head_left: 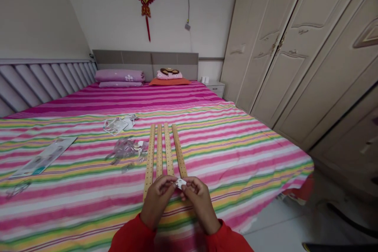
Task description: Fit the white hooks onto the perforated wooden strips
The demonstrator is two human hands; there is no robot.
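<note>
My left hand (156,201) and my right hand (199,201) meet over the near edge of the bed, fingers pinched together on a small white packet (180,183) held between them. Both sleeves are red. Just beyond my fingers lie several long wooden strips (163,149) with rows of holes, side by side on the striped bedsheet (236,153), their near ends under my hands.
Clear plastic bags with small metal parts (126,149) and another bag (118,125) lie left of the strips. A printed sheet (44,159) lies far left. Pillows (119,75) sit at the headboard. A cream wardrobe (295,47) stands on the right, floor (280,228) below it.
</note>
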